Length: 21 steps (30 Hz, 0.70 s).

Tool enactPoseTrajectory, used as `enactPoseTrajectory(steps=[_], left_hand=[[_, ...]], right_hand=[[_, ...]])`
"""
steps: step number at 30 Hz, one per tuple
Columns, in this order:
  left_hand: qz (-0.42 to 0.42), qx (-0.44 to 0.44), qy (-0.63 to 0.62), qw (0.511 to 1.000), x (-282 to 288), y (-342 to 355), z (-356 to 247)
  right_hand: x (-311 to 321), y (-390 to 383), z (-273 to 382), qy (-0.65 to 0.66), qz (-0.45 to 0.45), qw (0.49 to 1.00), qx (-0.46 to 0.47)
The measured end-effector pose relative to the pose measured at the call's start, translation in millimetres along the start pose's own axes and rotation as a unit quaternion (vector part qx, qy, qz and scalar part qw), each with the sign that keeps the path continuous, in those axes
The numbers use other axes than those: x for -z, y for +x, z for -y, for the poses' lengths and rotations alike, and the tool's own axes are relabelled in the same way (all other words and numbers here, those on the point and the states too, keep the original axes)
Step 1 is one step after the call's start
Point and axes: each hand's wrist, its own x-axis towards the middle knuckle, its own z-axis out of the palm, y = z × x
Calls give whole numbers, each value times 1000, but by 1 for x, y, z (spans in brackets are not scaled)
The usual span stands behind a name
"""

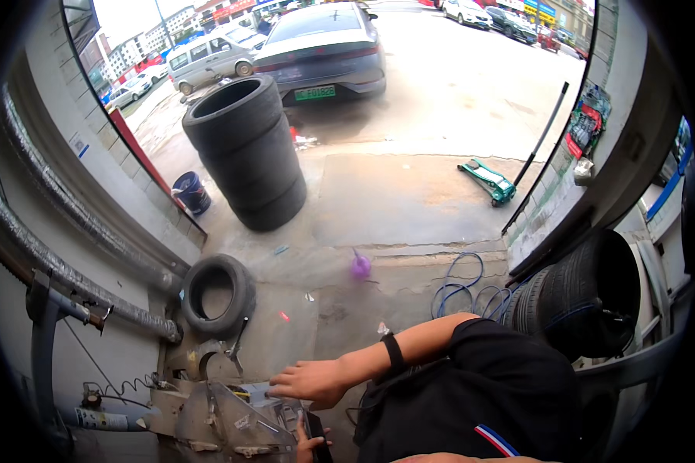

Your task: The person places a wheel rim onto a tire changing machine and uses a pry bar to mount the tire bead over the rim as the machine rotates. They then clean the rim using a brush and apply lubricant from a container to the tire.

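My right hand (305, 380), with a black band on the wrist, reaches left across my body over a metal tray (251, 393) on a grey machine (212, 413). Its fingers are loosely spread near small tools in the tray; whether they touch them is unclear. Below it, my left hand (307, 438) grips a black rectangular object (318, 432), partly cut off and shadowed, which looks like a phone. My black shirt (471, 386) fills the lower middle and right.
Tyre stacks stand at front left (243, 158) and right (571, 301); a loose tyre (194, 270) lies left. A purple container (361, 266), blue hose (459, 285), green floor jack (486, 181) and dark bucket (193, 193) are around. A car (320, 58) is parked beyond the doorway.
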Motion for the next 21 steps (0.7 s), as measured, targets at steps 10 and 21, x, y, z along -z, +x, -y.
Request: enactPoseTrajectory(steps=[10,21], left_hand=[[-99,183,26,978,-30,32,53],[-148,146,-18,978,-46,52,39]], right_hand=[[-1,10,-18,39,-33,998,-39],[-10,37,-16,98,-25,995,12]])
